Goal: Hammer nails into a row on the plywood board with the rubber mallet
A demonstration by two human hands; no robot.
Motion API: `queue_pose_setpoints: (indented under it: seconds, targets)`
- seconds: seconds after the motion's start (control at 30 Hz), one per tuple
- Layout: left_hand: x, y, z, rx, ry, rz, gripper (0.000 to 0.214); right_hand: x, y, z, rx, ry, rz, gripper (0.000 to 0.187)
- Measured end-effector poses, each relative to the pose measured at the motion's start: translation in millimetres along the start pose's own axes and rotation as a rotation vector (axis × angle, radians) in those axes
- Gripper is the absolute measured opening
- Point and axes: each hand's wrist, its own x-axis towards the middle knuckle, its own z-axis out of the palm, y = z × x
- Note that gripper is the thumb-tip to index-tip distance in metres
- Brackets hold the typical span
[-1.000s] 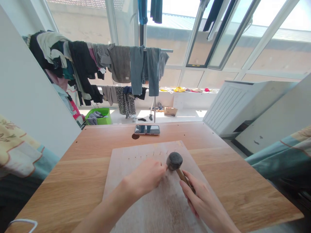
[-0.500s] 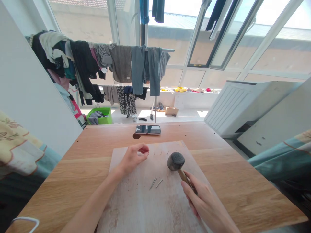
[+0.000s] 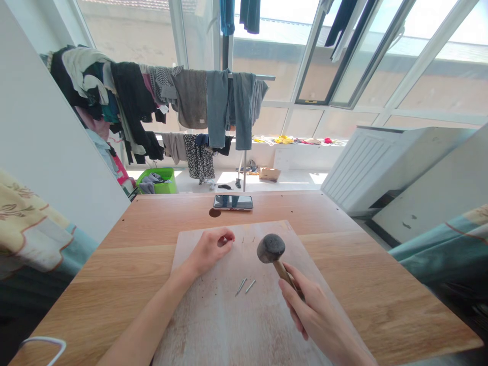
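Observation:
My right hand is wrapped round the wooden handle of a black-headed mallet, its head raised over the board. Beyond the mallet's left side, my left hand rests on the whitish wooden board, thumb and forefinger pinched on a nail that is mostly hidden by the fingertips. Just right of those fingers, thin nails stand upright in a row, among them one nail; the mallet head covers part of the row. Loose nails lie on the board nearer to me. Small dark holes dot its left part.
The board lies on a wooden table. A phone lies near the far edge, beside a dark round hole. A white cable crosses the near left corner. Beyond are a laundry rack with clothes and a green basket.
The mallet and my right hand have shifted slightly left, and the mallet head now hides more of the standing nails. My left hand keeps its pinch in nearly the same spot.

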Motion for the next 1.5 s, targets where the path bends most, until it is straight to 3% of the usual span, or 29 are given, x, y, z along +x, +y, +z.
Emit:
queue_pose_setpoints:
  seconds: [0.2,0.43,0.67,1.17,1.33,1.4,1.5]
  targets:
    - [0,-1,1.4,0.076,0.031,0.073,0.009,6,-12,2,-0.004,-0.01,-0.042,0.054]
    - [0,-6,3.1,0.07,0.055,0.056,0.007,25,-30,12,0.053,-0.043,-0.13,0.041]
    - [2,-7,3.9,-0.019,0.053,0.028,0.019,40,-46,26,0.067,-0.072,-0.191,0.035]
    - [3,-8,4.5,-0.112,0.037,0.051,0.016,50,-45,33,0.026,-0.09,-0.201,0.031]
    - [0,3,-4.0,0.085,0.066,0.026,0.018,38,-38,27,0.04,-0.088,-0.183,0.034]
    - [-8,16,-8.1,0.181,0.02,0.019,0.018,30,-30,20,0.053,-0.073,-0.157,0.037]
    - [-28,43,-6.2,0.312,-0.236,0.059,0.016,17,-12,9,0.058,-0.048,-0.084,0.043]
